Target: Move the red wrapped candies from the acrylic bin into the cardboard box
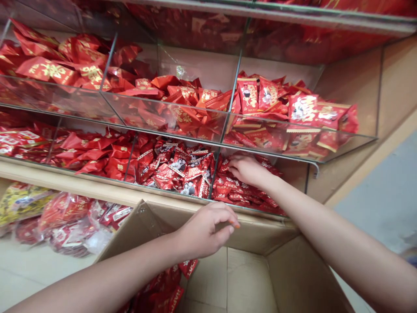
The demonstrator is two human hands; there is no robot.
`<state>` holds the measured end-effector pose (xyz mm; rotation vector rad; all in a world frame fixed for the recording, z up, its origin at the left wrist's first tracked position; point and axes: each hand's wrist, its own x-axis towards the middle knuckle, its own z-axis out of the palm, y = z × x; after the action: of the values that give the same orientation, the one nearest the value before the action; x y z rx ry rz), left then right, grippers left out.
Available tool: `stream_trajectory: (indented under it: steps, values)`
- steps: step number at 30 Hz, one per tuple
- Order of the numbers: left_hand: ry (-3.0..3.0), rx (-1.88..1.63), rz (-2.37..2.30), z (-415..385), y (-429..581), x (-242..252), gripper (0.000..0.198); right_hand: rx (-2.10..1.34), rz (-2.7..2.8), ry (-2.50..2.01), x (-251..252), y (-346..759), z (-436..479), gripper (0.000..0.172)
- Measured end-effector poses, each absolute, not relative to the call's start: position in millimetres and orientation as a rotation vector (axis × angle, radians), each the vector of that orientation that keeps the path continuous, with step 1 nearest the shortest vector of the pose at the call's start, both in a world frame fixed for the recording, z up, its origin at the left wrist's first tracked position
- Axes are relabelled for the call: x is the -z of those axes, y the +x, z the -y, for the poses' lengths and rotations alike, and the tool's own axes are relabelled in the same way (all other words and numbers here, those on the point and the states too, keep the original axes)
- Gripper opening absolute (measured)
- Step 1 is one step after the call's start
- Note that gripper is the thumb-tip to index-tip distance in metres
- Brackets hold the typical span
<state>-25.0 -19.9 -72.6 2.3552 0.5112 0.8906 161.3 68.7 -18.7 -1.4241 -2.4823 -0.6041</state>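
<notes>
My right hand (pixel 247 169) reaches over the glass front of a lower shelf bin, palm down on a heap of small red foil packets (pixel 241 191). Its fingertips are hidden among them. My left hand (pixel 208 228) hangs curled above an open cardboard box (pixel 247 274), near the box's back flap, with nothing visible in its fingers. Several red packets (pixel 163 289) lie in the box's left side, partly under my left forearm. The box's other floor area shows bare cardboard.
Glass-fronted bins (pixel 169 117) in two tiers hold red packets and red envelope-like bags, divided by metal-edged panes. A wooden shelf ledge (pixel 81 184) runs below them. Clear bags of red and yellow goods (pixel 61 217) sit on the tiled floor at the left.
</notes>
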Motion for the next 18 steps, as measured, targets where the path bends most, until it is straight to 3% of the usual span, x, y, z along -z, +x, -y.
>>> stream_trajectory:
  steps: [6, 11, 18]
  values:
    - [2.368, -0.890, -0.502, 19.9, -25.3, 73.7, 0.015, 0.331, 2.588, -1.444, 8.3, 165.7, -36.8, 0.023]
    - [2.379, -0.876, -0.521, 20.2, -25.0, 73.4, 0.015, 0.213, 2.662, -1.509, 16.7, 163.0, -29.3, 0.041]
    - [2.375, -0.883, -0.512, 21.1, -26.0, 73.0, 0.015, 0.060, 2.571, -1.564, 17.2, 158.0, -32.6, 0.034]
